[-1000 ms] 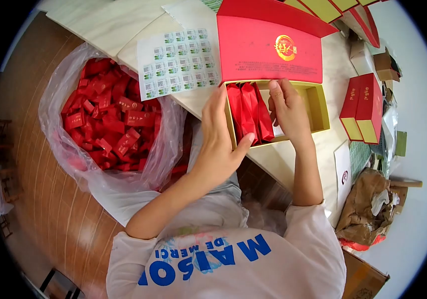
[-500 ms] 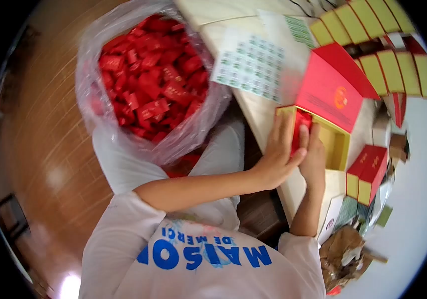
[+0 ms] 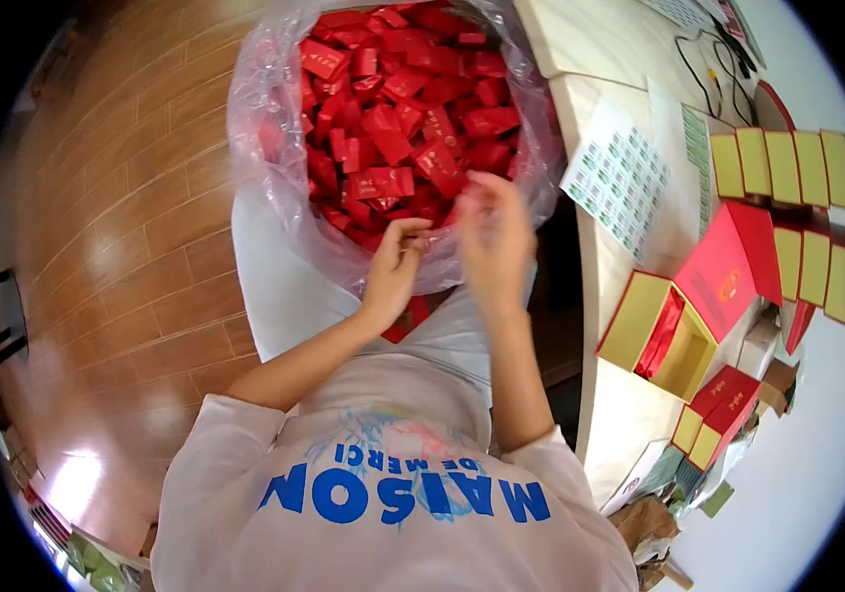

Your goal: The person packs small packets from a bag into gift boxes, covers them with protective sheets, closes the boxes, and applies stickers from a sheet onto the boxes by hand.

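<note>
Many small red packets (image 3: 388, 133) fill a clear plastic bag (image 3: 279, 197) in front of my lap. My left hand (image 3: 398, 266) is over the bag's near edge, its fingers curled and a little apart beside the packets, nothing seen in them. Just to the right, my right hand (image 3: 493, 237) is raised over the bag's near right side, blurred by motion; whether it holds anything is unclear. On the table, an open red box (image 3: 723, 281) with a yellow inside holds red packets (image 3: 661, 335) on its left side.
Sticker sheets (image 3: 622, 178) lie on the pale table (image 3: 605, 414). Two closed red boxes (image 3: 716, 416) stand near the open one. Rows of yellow-sided boxes (image 3: 797, 168), black cables (image 3: 718, 74) and crumpled brown paper (image 3: 644, 528) are on the right.
Both hands have left the open box and moved left to the bag. The view has turned, so the bag now sits more central and the box farther right.
</note>
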Demonstrator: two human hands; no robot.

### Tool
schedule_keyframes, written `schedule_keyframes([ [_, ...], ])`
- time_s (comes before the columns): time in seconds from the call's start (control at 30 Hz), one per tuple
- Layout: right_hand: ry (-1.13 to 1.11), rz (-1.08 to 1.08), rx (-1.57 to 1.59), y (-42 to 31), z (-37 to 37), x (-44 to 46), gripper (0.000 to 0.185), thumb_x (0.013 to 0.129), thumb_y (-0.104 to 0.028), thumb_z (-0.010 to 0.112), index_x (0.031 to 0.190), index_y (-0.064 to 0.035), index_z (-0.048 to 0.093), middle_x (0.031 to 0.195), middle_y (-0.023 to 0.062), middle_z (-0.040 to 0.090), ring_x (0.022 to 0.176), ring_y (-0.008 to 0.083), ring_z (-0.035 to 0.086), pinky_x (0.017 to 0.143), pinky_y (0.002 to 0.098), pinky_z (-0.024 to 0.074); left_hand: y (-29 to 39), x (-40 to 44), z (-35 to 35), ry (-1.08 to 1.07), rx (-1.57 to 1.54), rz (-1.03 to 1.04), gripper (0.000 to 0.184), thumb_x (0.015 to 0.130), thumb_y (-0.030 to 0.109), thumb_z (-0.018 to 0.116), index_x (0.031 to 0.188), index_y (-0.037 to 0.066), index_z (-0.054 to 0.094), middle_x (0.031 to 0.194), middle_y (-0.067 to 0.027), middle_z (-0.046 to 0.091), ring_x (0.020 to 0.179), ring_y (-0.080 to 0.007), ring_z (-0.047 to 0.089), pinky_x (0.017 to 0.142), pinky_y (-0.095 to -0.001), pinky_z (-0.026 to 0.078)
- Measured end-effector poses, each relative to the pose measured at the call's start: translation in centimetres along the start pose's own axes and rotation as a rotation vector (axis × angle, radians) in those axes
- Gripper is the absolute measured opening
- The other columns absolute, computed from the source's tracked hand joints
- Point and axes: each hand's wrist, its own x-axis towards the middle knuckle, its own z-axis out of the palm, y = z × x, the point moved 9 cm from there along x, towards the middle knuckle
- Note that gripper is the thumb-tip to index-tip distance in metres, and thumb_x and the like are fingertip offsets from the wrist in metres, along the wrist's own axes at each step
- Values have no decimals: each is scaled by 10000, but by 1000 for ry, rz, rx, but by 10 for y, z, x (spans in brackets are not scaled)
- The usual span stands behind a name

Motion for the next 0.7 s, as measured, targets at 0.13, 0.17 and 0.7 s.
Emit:
schedule_keyframes([
  [0.13, -351, -164, -167, 28, 149, 11, 759, 760, -127, 729, 1392, -33, 320, 1303, 208, 424, 1131, 389, 496, 894, 429, 468, -15, -2, -63, 132, -31, -4, 235, 951, 20, 424, 1175, 25, 497, 1034, -71, 562, 956, -140, 542, 883, -275, 439],
  [0.17, -390, -204, -284, 34, 170, 15, 805, 747, -126, 739, 1412, -37, 293, 1350, 216, 397, 1136, 387, 495, 905, 429, 459, -21, -2, -73, 155, -61, -3, 238, 949, 15, 424, 1175, 27, 498, 1021, -68, 561, 940, -132, 541, 868, -270, 445],
  [0.7, -574, 626, 615, 134, 174, 32, 397, 985, -319, 411, 1264, -37, 426, 1172, 128, 551, 1030, 215, 553, 863, 323, 445, -19, 61, -114, 252, 62, 20, 585, 946, 253, 544, 1414, -4, 306, 1408, -197, 385, 1340, -299, 339, 1118, -369, 236],
])
